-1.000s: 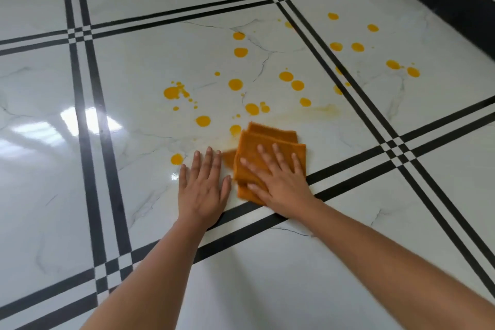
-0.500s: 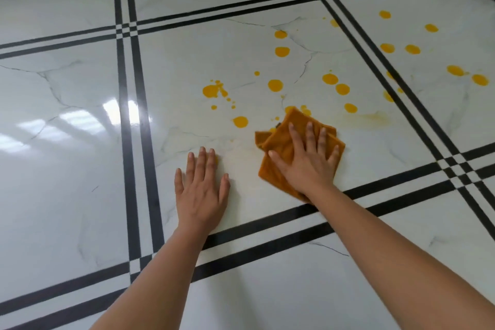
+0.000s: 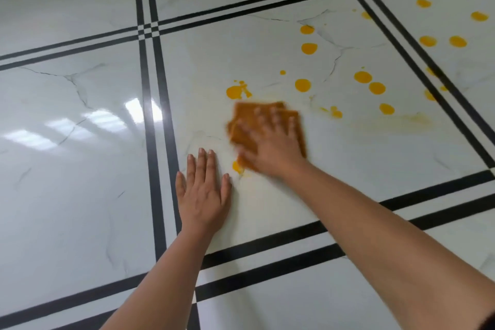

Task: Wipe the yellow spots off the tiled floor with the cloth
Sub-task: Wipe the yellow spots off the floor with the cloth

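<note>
Cloth [image 3: 243, 117], orange and folded into a rough square, lies flat on the tiled floor [image 3: 80, 174] at centre frame, its top edge almost level and its fanned layers stepping out toward the upper right. Motion blur softens its outline, so no clear long axis can be made out. The right hand [image 3: 273, 150] presses on it with fingers spread and pointing up the frame, hiding the cloth's middle and lower right. The left hand [image 3: 203, 195] rests flat on bare tile just to the lower left, fingers straight and close together. One yellow drop [image 3: 236, 166] shows between the two hands, partly covered by the cloth's lower corner. A yellow splat [image 3: 235, 92] sits just above the top edge, and more yellow spots [image 3: 303, 85] scatter toward the upper right, the outermost blurred.
</note>
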Available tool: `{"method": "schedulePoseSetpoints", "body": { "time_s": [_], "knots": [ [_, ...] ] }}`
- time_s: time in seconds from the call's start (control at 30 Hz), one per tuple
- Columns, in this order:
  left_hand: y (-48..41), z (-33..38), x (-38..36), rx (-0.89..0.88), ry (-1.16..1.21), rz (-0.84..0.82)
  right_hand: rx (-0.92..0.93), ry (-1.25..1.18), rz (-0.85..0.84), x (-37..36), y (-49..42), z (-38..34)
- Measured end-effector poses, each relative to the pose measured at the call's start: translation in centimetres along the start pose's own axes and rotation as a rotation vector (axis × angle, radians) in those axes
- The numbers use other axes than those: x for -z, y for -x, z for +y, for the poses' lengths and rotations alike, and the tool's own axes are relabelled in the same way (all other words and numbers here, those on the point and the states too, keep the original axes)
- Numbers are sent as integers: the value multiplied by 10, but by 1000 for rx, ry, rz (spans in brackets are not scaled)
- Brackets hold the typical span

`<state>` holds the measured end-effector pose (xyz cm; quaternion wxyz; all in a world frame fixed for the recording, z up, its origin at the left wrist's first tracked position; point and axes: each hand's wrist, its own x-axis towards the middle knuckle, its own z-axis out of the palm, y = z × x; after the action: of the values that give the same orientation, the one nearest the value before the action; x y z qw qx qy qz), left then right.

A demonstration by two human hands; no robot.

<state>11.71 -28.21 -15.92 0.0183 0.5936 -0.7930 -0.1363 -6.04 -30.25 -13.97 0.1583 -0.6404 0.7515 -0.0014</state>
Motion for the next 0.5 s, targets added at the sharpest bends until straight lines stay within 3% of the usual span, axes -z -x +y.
{"method": "schedulePoseSetpoints", "body": {
  "time_s": [0.1,0.17,0.27,0.33,0.43,0.5],
  "knots": [
    [8,-4,1,4,9,-5,331,84,-78,-11,40,5],
    [15,-7,1,5,10,-10,253,68,-95,-7,35,24],
    [19,-9,-1,-7,25,-12,-64,-56,-79,0,2,11],
    [21,-9,-1,8,22,5,15,-22,-43,-3,5,-18],
    [29,-9,1,16,13,2,338,74,-41,-18,51,-18],
    [36,-11,1,-13,1,-29,329,111,-70,-16,54,4]
  ]
}}
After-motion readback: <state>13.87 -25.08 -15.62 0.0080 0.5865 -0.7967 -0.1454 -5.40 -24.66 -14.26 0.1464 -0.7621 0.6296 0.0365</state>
